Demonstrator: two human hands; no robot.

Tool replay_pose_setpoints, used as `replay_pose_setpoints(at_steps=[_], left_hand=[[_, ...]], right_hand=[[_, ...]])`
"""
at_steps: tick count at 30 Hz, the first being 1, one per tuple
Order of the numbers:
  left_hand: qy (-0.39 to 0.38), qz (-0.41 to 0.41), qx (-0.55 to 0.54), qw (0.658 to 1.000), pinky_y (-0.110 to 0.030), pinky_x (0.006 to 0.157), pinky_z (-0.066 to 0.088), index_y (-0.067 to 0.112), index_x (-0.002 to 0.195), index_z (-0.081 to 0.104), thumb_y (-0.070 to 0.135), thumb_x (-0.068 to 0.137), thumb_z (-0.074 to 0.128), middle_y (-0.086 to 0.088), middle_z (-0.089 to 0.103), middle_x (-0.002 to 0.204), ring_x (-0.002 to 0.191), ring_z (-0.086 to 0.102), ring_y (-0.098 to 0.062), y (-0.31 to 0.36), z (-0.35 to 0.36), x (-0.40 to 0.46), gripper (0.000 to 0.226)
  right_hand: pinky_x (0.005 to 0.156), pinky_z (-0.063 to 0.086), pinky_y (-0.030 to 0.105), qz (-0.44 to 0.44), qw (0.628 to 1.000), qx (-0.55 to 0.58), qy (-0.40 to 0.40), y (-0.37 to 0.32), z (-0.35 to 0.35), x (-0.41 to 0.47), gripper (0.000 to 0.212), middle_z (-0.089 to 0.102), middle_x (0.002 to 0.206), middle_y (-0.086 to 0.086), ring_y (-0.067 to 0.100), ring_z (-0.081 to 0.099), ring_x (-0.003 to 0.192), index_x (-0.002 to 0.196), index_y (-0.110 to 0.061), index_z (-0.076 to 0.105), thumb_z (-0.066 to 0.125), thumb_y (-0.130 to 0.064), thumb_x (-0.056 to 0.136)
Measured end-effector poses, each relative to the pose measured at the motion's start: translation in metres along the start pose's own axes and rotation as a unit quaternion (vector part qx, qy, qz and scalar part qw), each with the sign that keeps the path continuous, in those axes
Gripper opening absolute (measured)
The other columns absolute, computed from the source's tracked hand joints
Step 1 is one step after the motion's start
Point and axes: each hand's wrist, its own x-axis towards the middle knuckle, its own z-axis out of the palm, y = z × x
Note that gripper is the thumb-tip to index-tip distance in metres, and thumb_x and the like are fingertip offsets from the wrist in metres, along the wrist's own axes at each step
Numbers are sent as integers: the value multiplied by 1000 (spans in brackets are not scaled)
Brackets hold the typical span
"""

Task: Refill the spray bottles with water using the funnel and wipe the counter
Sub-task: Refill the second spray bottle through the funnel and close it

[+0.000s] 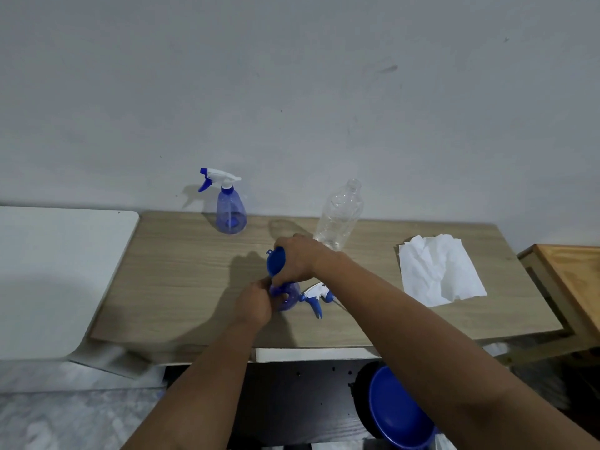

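Your right hand is gripping the blue funnel directly above the open spray bottle your left hand steadies, so the spout goes straight down.

Matt wood-grain counter, crumpled paper towel, seemingly glossy plastic funnel

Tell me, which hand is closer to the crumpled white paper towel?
Right. The right hand holds the blue funnel mid-counter, nearer the crumpled white paper towel at the counter's right. The left hand sits further left.
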Motion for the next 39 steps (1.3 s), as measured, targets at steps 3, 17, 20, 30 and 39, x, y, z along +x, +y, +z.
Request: replay_pose_setpoints(at_steps=[3, 17, 20, 30, 39], left_hand=[[-59, -15, 113, 992, -41, 88, 53, 15, 117, 65, 25, 92, 68, -7, 72, 102, 94, 68, -28, -4, -1, 4, 27], [-64, 29, 147, 987, -36, 87, 51, 27, 128, 58, 32, 91, 67, -2, 72, 107, 96, 66, -22, 1, -7, 3, 39], [-53, 34, 139, 988, -34, 81, 50, 31, 126, 58, 32, 87, 69, 0, 72, 105, 97, 67, -24, 0, -11, 3, 39], [-32, 56, 117, 991, -36, 80, 52, 24, 125, 63, 26, 86, 73, 0, 73, 103, 94, 67, -21, -15, -27, 0, 41], [-19, 63, 97, 993, -33, 82, 53, 31, 122, 65, 32, 83, 75, 7, 73, 102, 92, 67, -15, -38, -30, 0, 40]], right_hand=[[81, 53, 35, 6, 1000, -2, 0, 3, -9, -1, 83, 61, 129, 2, 25, 59, 109, 137, -22, 56, 84, -58, 68], [78, 49, 33, 13, 994, 105, -8, 14, -23, 1, 80, 55, 138, 4, 23, 54, 109, 143, -21, 56, 88, -45, 73], [66, 50, 28, 44, 973, 224, 43, 21, -24, 5, 79, 58, 128, 5, 25, 61, 104, 138, -21, 54, 90, -43, 71], [60, 46, 27, 103, 899, 388, 174, 28, 34, 32, 71, 58, 102, 0, 23, 61, 89, 118, -19, 44, 90, -23, 64], [85, 58, 33, 120, 838, 491, 208, 36, 114, 67, 69, 62, 121, 4, 25, 67, 102, 120, -15, 50, 95, -13, 67]])
